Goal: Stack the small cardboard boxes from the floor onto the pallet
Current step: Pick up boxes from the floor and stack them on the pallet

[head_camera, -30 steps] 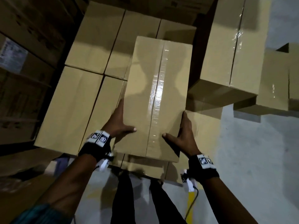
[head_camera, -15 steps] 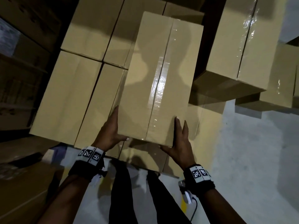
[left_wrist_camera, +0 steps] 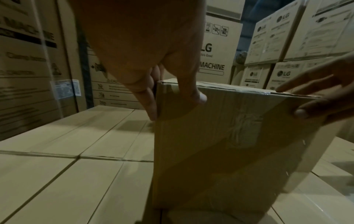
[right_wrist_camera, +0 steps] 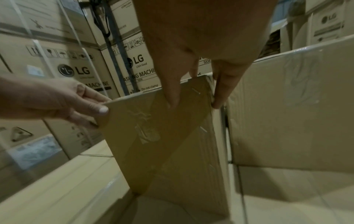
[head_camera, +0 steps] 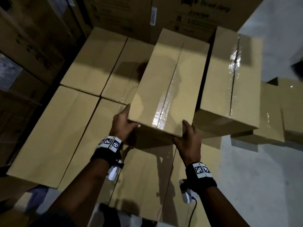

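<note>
- Left wrist view: the left hand's fingers lie along the left side of the long tan cardboard box with a clear tape seam, with the thumb curled over the near end face, pinching that upper corner.
- Right wrist view: the right hand clamps the opposite near corner of the same box, thumb on the end face and fingers down the right side.
- Head view: both hands hold the box by its near end; it sits over the flat layer of matching tan boxes, its long axis pointing away from the person. Whether its underside touches that layer I cannot tell.
- Just right of the held box stands another tan taped box on the upper tier, its side close to the held one.
- Behind the stack rise large printed brown appliance cartons marked LG.
- Grey concrete floor shows at the right.
- Black wristbands with black-and-white marker tags wrap both wrists.
</note>
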